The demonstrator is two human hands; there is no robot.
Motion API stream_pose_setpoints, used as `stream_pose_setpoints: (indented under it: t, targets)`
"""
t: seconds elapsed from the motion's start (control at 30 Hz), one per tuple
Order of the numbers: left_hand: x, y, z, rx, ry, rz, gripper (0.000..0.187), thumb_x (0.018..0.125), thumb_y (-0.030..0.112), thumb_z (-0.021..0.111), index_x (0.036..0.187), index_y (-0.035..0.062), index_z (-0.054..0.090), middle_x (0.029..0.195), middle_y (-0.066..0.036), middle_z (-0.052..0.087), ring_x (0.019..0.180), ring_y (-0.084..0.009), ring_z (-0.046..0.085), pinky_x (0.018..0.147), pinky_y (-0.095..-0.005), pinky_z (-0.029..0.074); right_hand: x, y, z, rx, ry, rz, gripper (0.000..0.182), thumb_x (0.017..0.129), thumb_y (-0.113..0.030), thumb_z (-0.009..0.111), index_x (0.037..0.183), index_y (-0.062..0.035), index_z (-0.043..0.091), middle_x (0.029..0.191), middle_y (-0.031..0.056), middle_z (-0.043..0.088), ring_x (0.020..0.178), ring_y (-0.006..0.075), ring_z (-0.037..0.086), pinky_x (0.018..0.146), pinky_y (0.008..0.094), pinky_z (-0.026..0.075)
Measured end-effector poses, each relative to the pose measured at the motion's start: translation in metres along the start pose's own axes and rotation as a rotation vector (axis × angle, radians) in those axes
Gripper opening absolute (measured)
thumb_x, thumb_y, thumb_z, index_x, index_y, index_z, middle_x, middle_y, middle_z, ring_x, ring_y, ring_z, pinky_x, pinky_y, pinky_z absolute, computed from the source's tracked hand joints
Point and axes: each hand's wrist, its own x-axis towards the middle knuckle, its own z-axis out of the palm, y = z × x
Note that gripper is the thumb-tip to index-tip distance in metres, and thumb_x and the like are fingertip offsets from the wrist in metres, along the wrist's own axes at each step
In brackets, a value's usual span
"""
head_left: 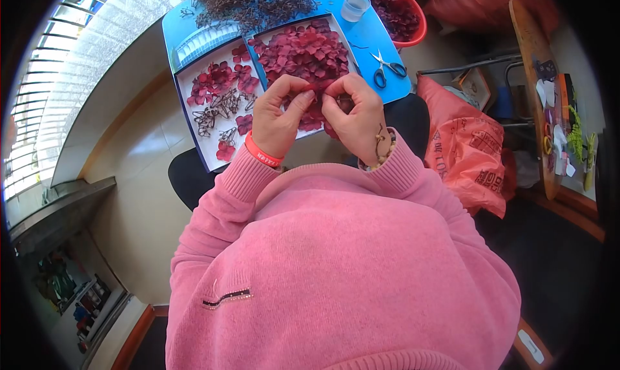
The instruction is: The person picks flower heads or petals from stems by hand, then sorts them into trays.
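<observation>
My left hand (280,111) and my right hand (354,115) meet above the near edge of a shallow box. Thumb and fingers of each are pinched on a dark red artificial flower petal piece (318,85), mostly hidden by the fingers. Beyond them, a heap of dark red fabric petals (300,50) fills the right part of the box. In the white left part (194,121) lie more petals (219,79) and a small bunch of brown stems (223,108). A red band circles my left wrist, a beaded bracelet my right.
On the blue table (386,43) are a pile of brown stems (255,1), a clear plastic cup (354,7) and black-handled scissors (386,69). A red basin (413,31) of petals stands beyond. Red sacks (462,144) and a wooden tabletop (533,79) are at the right.
</observation>
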Motion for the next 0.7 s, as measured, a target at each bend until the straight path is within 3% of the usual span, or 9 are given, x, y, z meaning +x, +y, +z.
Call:
stream_pose_setpoints:
  t: [0.2,0.33,0.43,0.5,0.57,0.63,0.7]
  targets:
    - [0.006,0.007,-0.001,-0.197,-0.024,-0.219,0.004,0.087,0.002,0.058,0.09,0.0002,0.06,0.081,-0.001,0.06,0.074,-0.0048,0.055,0.066,-0.0198,0.046,-0.002,0.005,0.004,-0.035,0.014,-0.125,0.007,0.078,0.003,0.062,0.08,-0.0005,0.057,0.075,0.0029,0.052,0.055,0.0059,0.052,0.047,0.0198,0.038]
    - [0.006,0.009,0.01,-0.1,0.044,-0.187,0.003,0.088,0.003,0.057,0.089,0.0004,0.057,0.079,0.0,0.058,0.07,-0.0044,0.054,0.061,-0.0203,0.045,-0.002,0.001,0.003,-0.104,0.02,-0.177,0.008,0.076,0.005,0.063,0.08,-0.0003,0.058,0.076,0.005,0.052,0.054,0.0091,0.054,0.047,0.0216,0.04]
    - [0.007,0.009,0.016,-0.02,0.111,-0.185,0.003,0.089,0.004,0.056,0.089,0.0009,0.055,0.077,0.001,0.057,0.069,-0.0044,0.053,0.058,-0.0207,0.045,-0.005,0.001,0.004,-0.067,-0.047,-0.167,0.008,0.077,0.004,0.062,0.084,-0.0003,0.061,0.09,0.0088,0.055,0.059,0.011,0.058,0.05,0.0227,0.045]
    - [0.01,-0.001,0.014,-0.018,0.159,-0.191,0.004,0.09,0.005,0.055,0.09,0.0014,0.054,0.077,0.001,0.057,0.068,-0.0046,0.052,0.056,-0.0208,0.044,-0.009,0.001,0.004,-0.018,-0.109,-0.059,0.01,0.075,0.001,0.063,0.085,-0.0011,0.062,0.087,0.0138,0.057,0.074,0.0243,0.061,0.062,0.0289,0.048]
    - [0.011,-0.009,0.01,-0.002,0.193,-0.164,0.003,0.092,0.006,0.056,0.093,0.0029,0.055,0.08,0.001,0.058,0.068,-0.0046,0.052,0.06,-0.0202,0.044,-0.009,0.002,0.003,-0.006,-0.167,-0.032,0.011,0.075,-0.001,0.063,0.085,-0.0016,0.063,0.089,0.0175,0.059,0.086,0.032,0.062,0.07,0.0323,0.051]
    - [0.012,-0.008,0.01,0.003,0.202,-0.139,0.004,0.092,0.007,0.056,0.095,0.0036,0.056,0.082,0.002,0.058,0.069,-0.0044,0.052,0.062,-0.0196,0.044,-0.009,0.004,-0.001,-0.036,-0.215,-0.082,0.01,0.075,-0.002,0.063,0.086,-0.0016,0.064,0.094,0.02,0.061,0.095,0.0342,0.061,0.074,0.0329,0.051]
    - [0.008,-0.003,0.014,0.0,0.191,-0.119,0.005,0.092,0.007,0.057,0.095,0.0036,0.056,0.083,0.002,0.059,0.07,-0.0042,0.052,0.062,-0.0191,0.044,-0.006,0.004,-0.002,0.038,-0.25,0.002,0.01,0.076,-0.003,0.062,0.085,-0.0013,0.064,0.097,0.0208,0.061,0.099,0.0342,0.061,0.075,0.034,0.051]
